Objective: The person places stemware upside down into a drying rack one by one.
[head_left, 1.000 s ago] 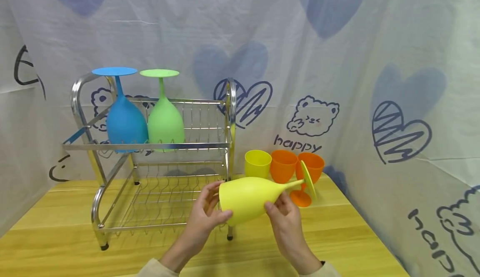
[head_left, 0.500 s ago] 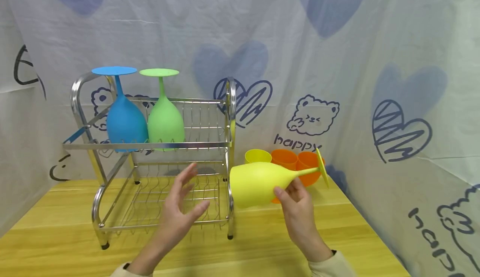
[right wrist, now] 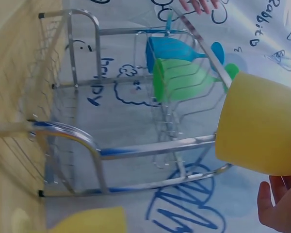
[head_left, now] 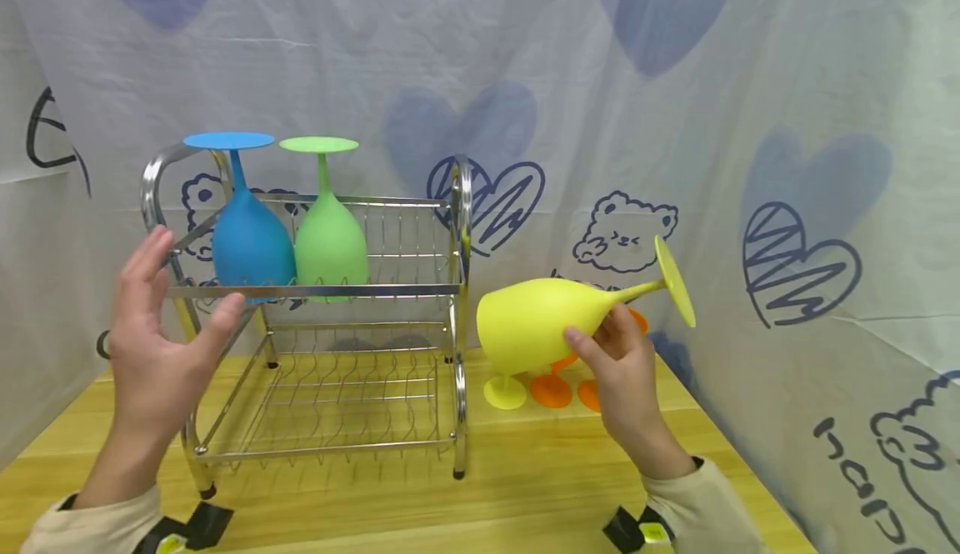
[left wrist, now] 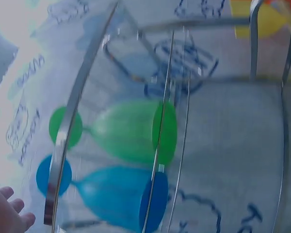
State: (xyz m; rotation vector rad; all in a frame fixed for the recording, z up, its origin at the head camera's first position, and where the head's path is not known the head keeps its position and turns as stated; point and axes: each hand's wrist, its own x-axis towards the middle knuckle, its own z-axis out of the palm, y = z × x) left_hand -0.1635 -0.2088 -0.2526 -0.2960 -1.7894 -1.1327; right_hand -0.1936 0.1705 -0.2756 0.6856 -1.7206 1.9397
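My right hand point(head_left: 622, 371) grips a yellow goblet point(head_left: 540, 321) around the narrow end of its bowl. The goblet lies tilted in the air, its rim toward the rack and its round foot up to the right. Its bowl point(right wrist: 262, 126) fills the right side of the right wrist view. My left hand point(head_left: 161, 354) is raised with fingers spread and holds nothing, just in front of the left side of the metal dish rack point(head_left: 322, 291). Upside down on the rack's upper tier stand a blue goblet point(head_left: 251, 242) and a green goblet point(head_left: 332, 246).
Behind the held goblet, another yellow goblet point(head_left: 506, 393) and two orange goblets point(head_left: 551, 390) stand upright on the wooden table point(head_left: 525, 487), mostly hidden. The rack's lower tier point(head_left: 352, 404) has wire slots. A patterned cloth point(head_left: 562, 121) hangs behind.
My left hand has let go of the yellow goblet and moved left to the rack's side. My right hand has lifted the goblet up and rightward.
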